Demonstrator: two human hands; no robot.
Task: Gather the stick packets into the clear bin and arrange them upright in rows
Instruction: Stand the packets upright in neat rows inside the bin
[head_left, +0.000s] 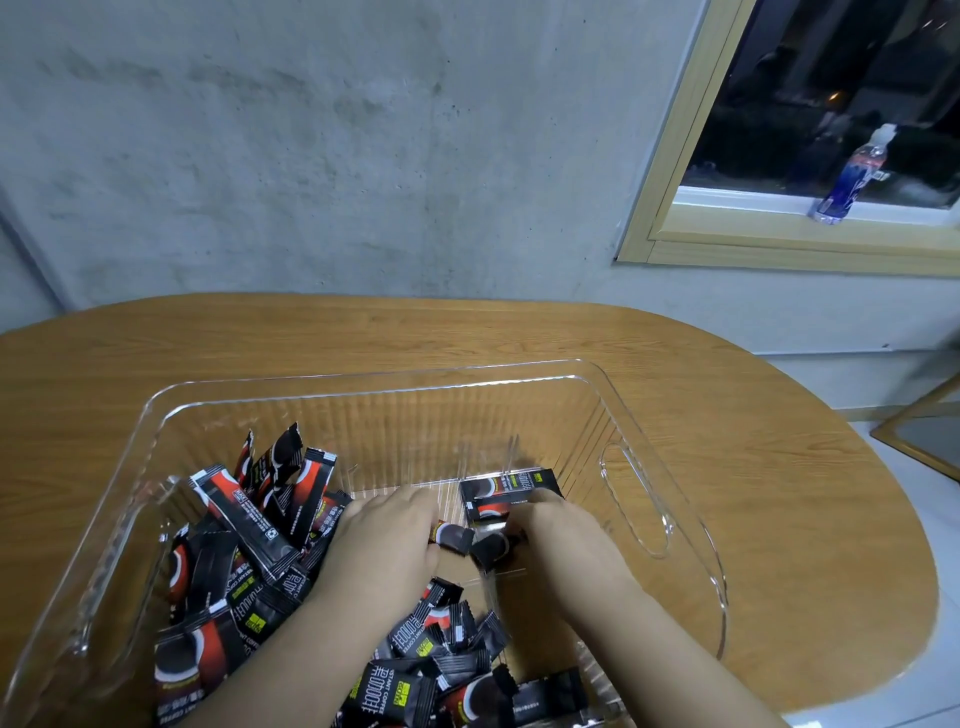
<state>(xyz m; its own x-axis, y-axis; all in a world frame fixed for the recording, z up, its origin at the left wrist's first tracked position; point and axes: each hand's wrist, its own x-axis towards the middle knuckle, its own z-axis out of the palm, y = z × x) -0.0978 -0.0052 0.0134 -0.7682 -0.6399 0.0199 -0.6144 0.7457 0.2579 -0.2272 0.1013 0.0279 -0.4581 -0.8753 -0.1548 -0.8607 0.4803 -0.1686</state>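
While both arms reach down into the clear bin (636, 499) that sits on the wooden table (753, 415), the left hand (387, 540) lies knuckles-up near the middle, its fingers curled down onto a dark stick packet (453, 535) whose end shows just beyond them; whether it truly pinches that packet I cannot tell. The right hand (558, 535), just beside it, grips another packet (492, 550) with fingers curled over it, blurred. A few packets (511, 493) stand together just beyond the right fingertips, toward the far wall. A loose heap of packets (260, 545) fills the bin's left side and near edge. A bottle (852, 179) stands on the windowsill.
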